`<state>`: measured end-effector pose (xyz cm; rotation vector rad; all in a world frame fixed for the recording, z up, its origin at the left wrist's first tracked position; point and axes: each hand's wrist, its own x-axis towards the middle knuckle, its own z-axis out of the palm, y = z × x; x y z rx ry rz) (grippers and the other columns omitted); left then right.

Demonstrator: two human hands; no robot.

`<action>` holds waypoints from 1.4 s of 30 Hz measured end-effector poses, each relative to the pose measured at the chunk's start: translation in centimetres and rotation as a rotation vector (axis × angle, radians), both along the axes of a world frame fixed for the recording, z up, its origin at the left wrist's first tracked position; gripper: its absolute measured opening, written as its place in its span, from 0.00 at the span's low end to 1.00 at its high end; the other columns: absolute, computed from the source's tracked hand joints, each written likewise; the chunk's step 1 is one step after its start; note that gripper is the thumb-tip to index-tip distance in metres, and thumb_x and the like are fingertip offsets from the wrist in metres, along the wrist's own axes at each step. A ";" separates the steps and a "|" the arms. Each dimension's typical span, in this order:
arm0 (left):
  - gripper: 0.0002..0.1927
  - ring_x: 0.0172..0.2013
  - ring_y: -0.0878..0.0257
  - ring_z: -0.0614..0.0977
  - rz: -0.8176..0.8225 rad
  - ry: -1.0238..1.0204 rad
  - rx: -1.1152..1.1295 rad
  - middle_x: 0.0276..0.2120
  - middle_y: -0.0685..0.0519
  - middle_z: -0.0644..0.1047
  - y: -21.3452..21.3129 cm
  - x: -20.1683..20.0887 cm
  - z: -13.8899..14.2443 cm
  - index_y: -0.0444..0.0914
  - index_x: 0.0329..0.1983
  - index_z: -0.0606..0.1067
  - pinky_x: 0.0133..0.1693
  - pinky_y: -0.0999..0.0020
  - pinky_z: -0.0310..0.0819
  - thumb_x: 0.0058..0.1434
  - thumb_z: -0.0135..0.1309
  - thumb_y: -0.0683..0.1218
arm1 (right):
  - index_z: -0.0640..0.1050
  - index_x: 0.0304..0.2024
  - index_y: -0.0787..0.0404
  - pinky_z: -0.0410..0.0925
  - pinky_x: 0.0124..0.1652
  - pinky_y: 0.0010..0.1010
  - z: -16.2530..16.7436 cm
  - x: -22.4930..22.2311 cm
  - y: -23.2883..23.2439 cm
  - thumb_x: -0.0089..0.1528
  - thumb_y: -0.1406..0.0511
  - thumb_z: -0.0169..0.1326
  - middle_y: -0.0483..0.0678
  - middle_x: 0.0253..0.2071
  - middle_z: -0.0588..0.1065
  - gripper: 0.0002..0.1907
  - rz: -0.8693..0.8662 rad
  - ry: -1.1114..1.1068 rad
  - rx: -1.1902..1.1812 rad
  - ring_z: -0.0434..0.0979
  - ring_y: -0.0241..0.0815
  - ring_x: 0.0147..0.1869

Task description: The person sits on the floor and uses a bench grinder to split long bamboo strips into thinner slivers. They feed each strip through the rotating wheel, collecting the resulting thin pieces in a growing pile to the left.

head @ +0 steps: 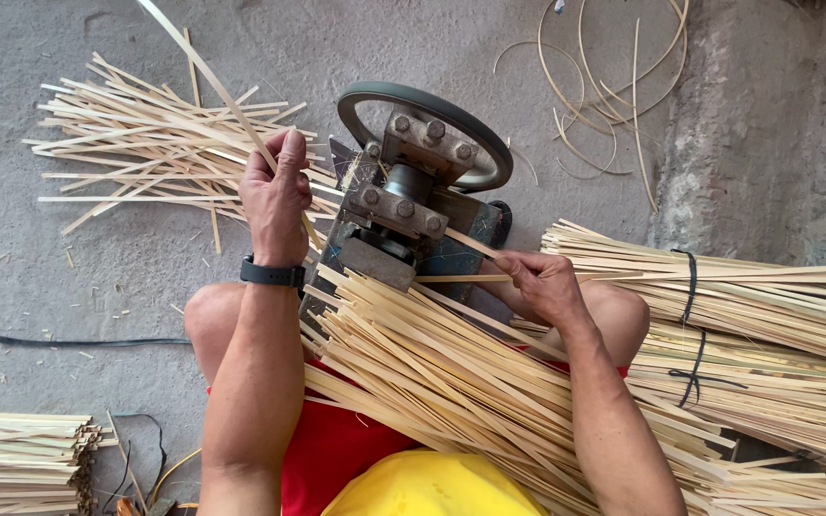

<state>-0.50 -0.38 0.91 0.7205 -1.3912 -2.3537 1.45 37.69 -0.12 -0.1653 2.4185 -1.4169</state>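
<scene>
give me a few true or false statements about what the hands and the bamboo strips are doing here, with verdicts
1. The left hand grips a thin bamboo strip on the far side of the metal machine. True.
2. The right hand rests empty on the floor. False: it pinches a strip leading into the machine.
3. A black watch sits on the left wrist. True.
4. The bundle at right is tied with red ribbon. False: its ties are black.
5. A loose heap of strips lies on the concrete floor beyond the left hand. True.
</scene>
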 end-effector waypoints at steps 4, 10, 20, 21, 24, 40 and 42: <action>0.17 0.22 0.76 0.71 0.006 0.003 0.014 0.31 0.56 0.77 -0.1 0.0 -0.1 0.37 0.50 0.77 0.22 0.82 0.63 0.65 0.63 0.52 | 0.84 0.51 0.59 0.71 0.36 0.35 -1.2 0.0 1.6 0.54 0.53 0.67 0.50 0.34 0.81 0.26 0.105 0.107 0.307 0.78 0.43 0.37; 0.15 0.22 0.77 0.71 0.013 -0.033 0.033 0.30 0.57 0.76 0.1 -0.2 -0.2 0.39 0.48 0.76 0.21 0.82 0.62 0.66 0.62 0.52 | 0.87 0.42 0.51 0.70 0.46 0.43 -1.9 0.5 1.6 0.59 0.55 0.64 0.45 0.36 0.81 0.12 0.359 0.337 0.517 0.80 0.44 0.39; 0.15 0.21 0.76 0.70 0.014 -0.032 0.019 0.29 0.57 0.76 -0.1 -0.3 -0.6 0.38 0.49 0.77 0.21 0.82 0.61 0.66 0.62 0.51 | 0.86 0.42 0.54 0.73 0.33 0.28 8.9 2.8 8.6 0.60 0.60 0.66 0.44 0.33 0.80 0.09 -0.008 0.333 0.462 0.77 0.33 0.34; 0.16 0.22 0.76 0.71 0.008 -0.031 0.013 0.29 0.57 0.76 0.0 -0.3 -0.5 0.38 0.50 0.77 0.21 0.82 0.62 0.66 0.62 0.51 | 0.86 0.44 0.55 0.71 0.35 0.27 9.4 3.0 8.6 0.61 0.61 0.66 0.45 0.34 0.79 0.10 -0.064 0.393 0.422 0.76 0.33 0.37; 0.16 0.22 0.77 0.71 -0.009 -0.042 -0.006 0.30 0.58 0.77 0.1 -0.1 -0.5 0.37 0.50 0.77 0.22 0.83 0.63 0.66 0.62 0.51 | 0.86 0.43 0.55 0.73 0.33 0.23 9.0 2.7 6.6 0.62 0.60 0.67 0.44 0.34 0.79 0.10 -0.088 0.543 0.582 0.76 0.30 0.35; 0.17 0.22 0.76 0.71 0.011 -0.018 0.032 0.30 0.56 0.77 -0.4 0.0 -0.4 0.37 0.50 0.77 0.21 0.82 0.62 0.65 0.62 0.51 | 0.84 0.55 0.58 0.69 0.37 0.29 0.5 1.9 2.7 0.66 0.57 0.62 0.53 0.33 0.80 0.18 -0.101 -0.088 0.239 0.74 0.36 0.36; 0.17 0.22 0.76 0.71 0.010 -0.027 0.028 0.30 0.56 0.77 -0.3 0.0 -0.3 0.37 0.50 0.77 0.22 0.82 0.62 0.65 0.63 0.52 | 0.82 0.56 0.58 0.73 0.42 0.27 0.5 2.6 3.0 0.65 0.57 0.59 0.45 0.41 0.83 0.19 0.045 0.026 0.220 0.81 0.32 0.43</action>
